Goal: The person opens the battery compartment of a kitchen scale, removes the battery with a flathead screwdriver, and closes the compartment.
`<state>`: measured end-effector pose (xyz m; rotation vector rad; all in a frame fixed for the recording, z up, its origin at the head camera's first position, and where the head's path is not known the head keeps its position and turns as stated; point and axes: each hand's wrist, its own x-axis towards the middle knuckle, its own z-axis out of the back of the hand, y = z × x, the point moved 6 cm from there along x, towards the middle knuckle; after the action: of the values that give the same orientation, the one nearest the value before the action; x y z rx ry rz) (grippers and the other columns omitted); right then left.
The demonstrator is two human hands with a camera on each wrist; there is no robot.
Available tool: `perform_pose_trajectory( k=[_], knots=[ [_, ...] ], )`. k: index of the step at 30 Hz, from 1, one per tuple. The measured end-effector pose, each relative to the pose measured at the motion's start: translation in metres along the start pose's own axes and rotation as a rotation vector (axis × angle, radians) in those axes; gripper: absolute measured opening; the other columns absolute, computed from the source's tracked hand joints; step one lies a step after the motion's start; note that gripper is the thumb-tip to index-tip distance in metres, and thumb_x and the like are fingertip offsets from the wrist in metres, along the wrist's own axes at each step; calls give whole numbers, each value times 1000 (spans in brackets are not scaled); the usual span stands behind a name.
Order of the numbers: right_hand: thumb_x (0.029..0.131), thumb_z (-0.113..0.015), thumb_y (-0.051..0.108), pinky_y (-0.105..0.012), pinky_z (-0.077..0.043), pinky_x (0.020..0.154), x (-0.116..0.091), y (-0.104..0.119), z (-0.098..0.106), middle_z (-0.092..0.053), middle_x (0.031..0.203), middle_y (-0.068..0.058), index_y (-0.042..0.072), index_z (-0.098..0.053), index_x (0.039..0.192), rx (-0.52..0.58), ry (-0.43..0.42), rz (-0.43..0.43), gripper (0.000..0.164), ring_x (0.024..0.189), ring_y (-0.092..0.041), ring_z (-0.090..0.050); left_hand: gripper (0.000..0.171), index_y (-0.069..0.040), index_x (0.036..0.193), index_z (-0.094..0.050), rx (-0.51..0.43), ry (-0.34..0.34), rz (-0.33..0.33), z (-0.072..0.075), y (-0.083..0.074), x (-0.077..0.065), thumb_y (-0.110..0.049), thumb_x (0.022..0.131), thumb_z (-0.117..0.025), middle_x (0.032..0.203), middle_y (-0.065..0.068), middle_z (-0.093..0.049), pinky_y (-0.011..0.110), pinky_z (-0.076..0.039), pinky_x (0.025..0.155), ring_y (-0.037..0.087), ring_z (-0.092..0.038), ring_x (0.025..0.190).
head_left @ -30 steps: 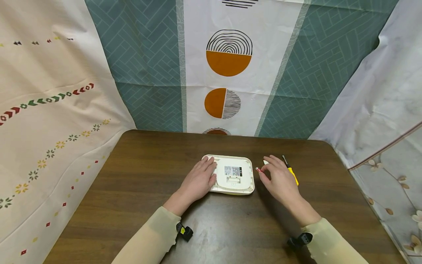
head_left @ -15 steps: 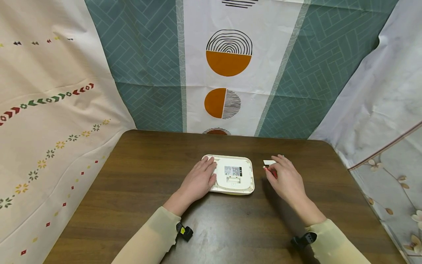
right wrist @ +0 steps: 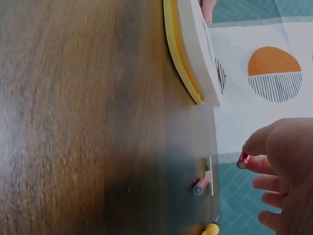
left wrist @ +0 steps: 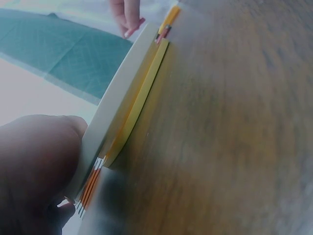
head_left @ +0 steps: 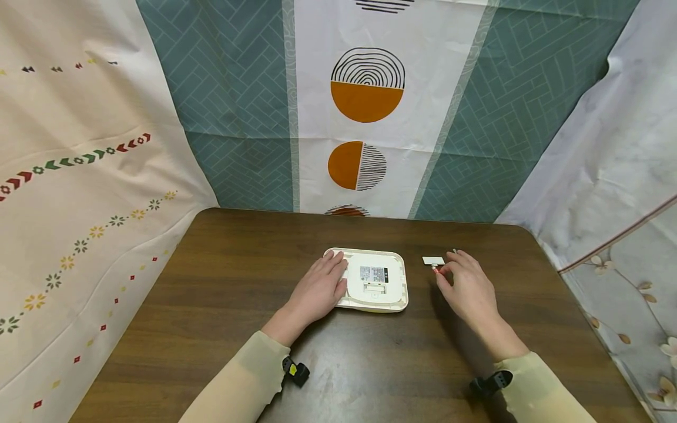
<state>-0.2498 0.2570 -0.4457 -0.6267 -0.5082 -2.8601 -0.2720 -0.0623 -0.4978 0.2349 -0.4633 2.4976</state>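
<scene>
A white, flat, round-cornered device (head_left: 391,264) lies on the table with its label and small battery compartment (head_left: 374,288) facing up. My left hand (head_left: 319,289) rests on its left side, fingers extended. To the right of the device, my right hand (head_left: 469,294) pinches a small red battery (right wrist: 242,160) between thumb and fingers, above the table. In the right wrist view, a second red battery (right wrist: 200,185) lies on the tabletop near that hand. A small white flat piece (head_left: 433,260) lies just beyond my right fingertips.
A yellow-handled screwdriver (right wrist: 211,229) lies at the right, mostly hidden behind my right hand in the head view. The brown wooden table (head_left: 238,264) ends at a patterned cloth (head_left: 365,117) at the back, with more cloths at both sides.
My right hand has moved right, away from the device, carrying the battery. The white piece has come into full view, while the screwdriver is now mostly covered. My left hand has stayed put.
</scene>
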Motion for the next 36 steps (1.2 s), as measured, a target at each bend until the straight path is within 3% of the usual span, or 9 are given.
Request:
perform_pose_trajectory(
  k=[25,36],
  knots=[
    [97,-77,15,-72,-54,101,-4,-33,-3,-65,145,-29,2,-78,89,-40,73,-94,15,148,-45,-48,49,1,157,-58,-1,5,12,-2,1,2,-24,115,-56,169,20,-47,53,-31,132,38,-36,162],
    [98,-76,16,-73,-52,105,-4,-39,-8,-64,146,-30,4,-77,88,-49,93,-108,16,150,-46,-46,48,1,157,-59,2,-5,5,-2,1,2,-23,115,-56,169,20,-48,53,-32,131,39,-37,161]
  ],
)
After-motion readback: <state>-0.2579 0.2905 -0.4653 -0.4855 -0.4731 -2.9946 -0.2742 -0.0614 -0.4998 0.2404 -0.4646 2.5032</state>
